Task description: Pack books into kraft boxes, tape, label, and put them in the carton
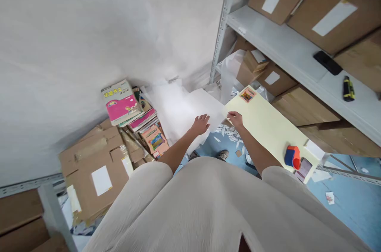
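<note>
The single view looks from the wearer's head, forward and steeply down onto the left hand [200, 124] and right hand [235, 118], both near mid-frame, wide enough to take in the shirt [190, 204], nearer than the hands, the wall [104, 25] beyond the left and the shelf [285, 45] beyond the right

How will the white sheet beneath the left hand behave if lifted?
The white sheet looks thin, so it is probably light and floppy. It spreads beyond the left hand, so a one-handed lift would likely let it sag.
</note>
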Motion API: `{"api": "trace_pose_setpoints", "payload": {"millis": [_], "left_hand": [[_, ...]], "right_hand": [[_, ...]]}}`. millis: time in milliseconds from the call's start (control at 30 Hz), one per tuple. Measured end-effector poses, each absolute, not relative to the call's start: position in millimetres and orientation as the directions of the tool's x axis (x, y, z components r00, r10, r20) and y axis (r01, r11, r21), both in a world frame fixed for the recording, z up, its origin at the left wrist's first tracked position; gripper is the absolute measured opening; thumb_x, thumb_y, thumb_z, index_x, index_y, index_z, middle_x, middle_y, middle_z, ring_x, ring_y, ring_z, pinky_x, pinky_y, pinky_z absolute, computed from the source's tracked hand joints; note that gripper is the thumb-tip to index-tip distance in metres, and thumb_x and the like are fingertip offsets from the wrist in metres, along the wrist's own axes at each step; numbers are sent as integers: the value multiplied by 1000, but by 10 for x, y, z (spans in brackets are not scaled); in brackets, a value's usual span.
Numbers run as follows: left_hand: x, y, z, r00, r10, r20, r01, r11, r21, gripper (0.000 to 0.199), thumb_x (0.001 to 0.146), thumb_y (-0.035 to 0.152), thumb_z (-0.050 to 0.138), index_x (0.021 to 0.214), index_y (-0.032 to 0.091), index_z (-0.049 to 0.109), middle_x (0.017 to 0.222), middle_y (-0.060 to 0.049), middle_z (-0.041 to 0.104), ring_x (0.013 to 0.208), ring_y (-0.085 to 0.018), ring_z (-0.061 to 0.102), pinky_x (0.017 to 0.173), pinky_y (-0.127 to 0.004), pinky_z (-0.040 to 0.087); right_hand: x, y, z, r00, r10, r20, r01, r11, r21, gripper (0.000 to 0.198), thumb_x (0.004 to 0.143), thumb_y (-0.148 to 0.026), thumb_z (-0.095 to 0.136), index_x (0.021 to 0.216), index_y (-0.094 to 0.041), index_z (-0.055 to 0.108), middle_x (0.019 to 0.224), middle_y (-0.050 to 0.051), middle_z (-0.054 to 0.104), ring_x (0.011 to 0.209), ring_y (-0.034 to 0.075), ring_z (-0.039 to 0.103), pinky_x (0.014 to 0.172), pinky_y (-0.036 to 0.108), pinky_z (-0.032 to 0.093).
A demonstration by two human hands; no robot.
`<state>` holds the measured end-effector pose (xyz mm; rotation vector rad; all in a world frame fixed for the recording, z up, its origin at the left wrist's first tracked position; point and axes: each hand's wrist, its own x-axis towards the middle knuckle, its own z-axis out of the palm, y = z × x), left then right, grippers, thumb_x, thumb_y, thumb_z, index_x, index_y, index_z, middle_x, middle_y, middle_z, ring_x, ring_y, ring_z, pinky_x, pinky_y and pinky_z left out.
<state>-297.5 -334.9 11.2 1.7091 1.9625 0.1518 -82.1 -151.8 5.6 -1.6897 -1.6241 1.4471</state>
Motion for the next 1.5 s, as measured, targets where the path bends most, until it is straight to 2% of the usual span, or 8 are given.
{"api": "trace_pose_setpoints", "payload": {"millis": [133, 333, 700, 900, 1167, 1333, 1433, 1500], "left_hand": [[-2534, -2907, 127, 14, 943, -332, 899, 134, 417, 61, 114, 36, 48, 174, 24, 42, 187, -19, 38, 172, -37, 40, 140, -59, 29], [-1785, -2293, 152, 99, 935, -340, 906, 57, 419, 62, 111, 32, 50, 173, 25, 45, 188, -18, 37, 172, -38, 39, 139, -59, 31], [-838, -1720, -1, 202, 874, -442, 915, -7, 404, 61, 113, 37, 50, 172, 27, 45, 189, -18, 35, 171, -39, 40, 136, -59, 36], [-695, -1599, -129, 233, 828, -510, 915, -8, 404, 62, 109, 31, 51, 170, 25, 47, 189, -21, 33, 171, -40, 40, 134, -62, 38], [-790, -1360, -357, 312, 770, -557, 914, -84, 397, 61, 107, 30, 56, 167, 25, 48, 188, -23, 33, 173, -41, 37, 135, -62, 37], [-915, -1178, -412, 367, 724, -584, 911, -155, 381, 60, 107, 23, 55, 166, 21, 48, 188, -25, 32, 174, -40, 36, 135, -62, 36], [-981, -1116, -436, 396, 703, -591, 905, -189, 381, 60, 106, 22, 56, 166, 21, 49, 188, -25, 32, 173, -40, 37, 133, -61, 40], [-1017, -1098, -454, 414, 691, -592, 899, -208, 386, 60, 107, 23, 55, 167, 21, 49, 188, -24, 32, 172, -40, 38, 132, -60, 42]], "right_hand": [[-63, -1286, 100, -124, 917, -378, 503, -271, -821, 26, 72, -37, 77, 94, -23, 76, 94, 5, 82, 87, 23, 77, 85, 39, 67], [998, -1018, 75, 1, 920, -393, 527, -334, -781, 27, 71, -32, 69, 95, -24, 79, 102, 6, 85, 90, 24, 78, 85, 38, 64], [2280, -729, -80, 65, 923, -379, 641, -330, -693, 22, 77, -20, 66, 92, -23, 81, 106, 9, 87, 98, 26, 79, 98, 40, 62], [2566, -660, -203, 124, 917, -378, 658, -362, -661, 23, 79, -19, 68, 94, -24, 84, 103, 9, 87, 98, 28, 79, 97, 41, 63], [2644, -626, -285, 169, 887, -430, 709, -412, -572, 31, 87, -14, 63, 109, -20, 84, 118, 12, 86, 110, 29, 78, 104, 41, 60], [2615, -696, -302, 216, 888, -406, 765, -412, -495, 38, 89, -16, 64, 122, -16, 84, 145, 20, 74, 115, 31, 77, 107, 43, 60], [2504, -824, -337, 168, 908, -384, 800, -353, -484, 38, 92, -16, 64, 125, -17, 83, 150, 20, 68, 120, 30, 75, 109, 41, 59], [2376, -915, -371, 102, 894, -435, 804, -332, -493, 38, 96, -16, 61, 128, -18, 82, 146, 18, 69, 117, 27, 76, 108, 38, 60]]}}
